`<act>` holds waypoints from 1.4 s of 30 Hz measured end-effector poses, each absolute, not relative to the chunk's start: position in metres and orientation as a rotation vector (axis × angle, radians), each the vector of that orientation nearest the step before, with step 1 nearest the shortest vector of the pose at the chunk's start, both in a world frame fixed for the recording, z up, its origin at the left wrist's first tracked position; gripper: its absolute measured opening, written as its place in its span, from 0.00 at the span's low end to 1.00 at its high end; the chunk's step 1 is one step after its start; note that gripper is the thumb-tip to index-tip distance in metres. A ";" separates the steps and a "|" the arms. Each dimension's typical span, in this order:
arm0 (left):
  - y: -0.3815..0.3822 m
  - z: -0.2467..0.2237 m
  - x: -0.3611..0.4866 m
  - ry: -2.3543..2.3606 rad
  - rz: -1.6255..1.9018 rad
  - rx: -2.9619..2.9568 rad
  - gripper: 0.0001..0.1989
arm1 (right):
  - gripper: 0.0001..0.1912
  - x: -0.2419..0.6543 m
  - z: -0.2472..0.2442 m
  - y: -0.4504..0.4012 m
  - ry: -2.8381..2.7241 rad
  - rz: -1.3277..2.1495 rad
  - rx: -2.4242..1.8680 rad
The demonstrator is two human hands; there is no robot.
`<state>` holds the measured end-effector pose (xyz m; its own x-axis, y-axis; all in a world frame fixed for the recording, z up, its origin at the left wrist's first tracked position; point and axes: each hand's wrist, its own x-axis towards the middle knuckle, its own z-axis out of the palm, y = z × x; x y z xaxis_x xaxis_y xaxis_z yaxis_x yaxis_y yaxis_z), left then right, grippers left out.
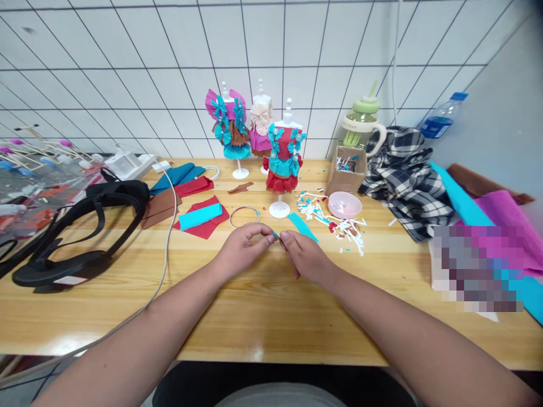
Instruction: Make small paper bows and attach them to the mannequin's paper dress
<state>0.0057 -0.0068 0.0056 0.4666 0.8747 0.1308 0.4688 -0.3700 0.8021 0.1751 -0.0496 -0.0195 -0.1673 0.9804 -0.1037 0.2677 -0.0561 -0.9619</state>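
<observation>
My left hand (pixel 246 249) and my right hand (pixel 307 254) meet above the middle of the table. Between the left thumb and forefinger a tiny blue scrap of crepe paper (pixel 275 233) is pinched. My right hand is closed around a slim dark tool, mostly hidden by its fingers; only a short tip shows beside the scrap. A flat blue strip (pixel 302 227) lies just beyond my right hand. Behind my hands stands a small white dress form (pixel 286 150) wearing red and blue crepe paper with blue flowers.
Two more dressed forms (pixel 231 130) stand behind. White scraps surround a pink bowl (pixel 344 205), near a cardboard box (pixel 345 172). Folded paper (pixel 200 217) and a metal ring (pixel 244 217) lie left. A cable (pixel 166 254) runs past a black headset (pixel 106 249). Plaid cloth (pixel 399 175) lies right.
</observation>
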 end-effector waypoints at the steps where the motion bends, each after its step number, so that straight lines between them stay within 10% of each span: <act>1: -0.007 0.006 0.006 1.116 0.729 2.006 0.11 | 0.23 0.175 -0.019 -0.049 -1.483 1.305 -1.374; 42: -0.004 0.004 0.003 1.107 0.739 1.797 0.10 | 0.20 0.177 -0.020 -0.050 -1.679 1.069 -1.406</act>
<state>0.0029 -0.0040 0.0037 0.4266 0.9035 0.0401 0.3833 -0.2208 0.8968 0.1767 -0.0499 -0.0199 -0.1753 0.9845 0.0001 0.4160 0.0742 -0.9063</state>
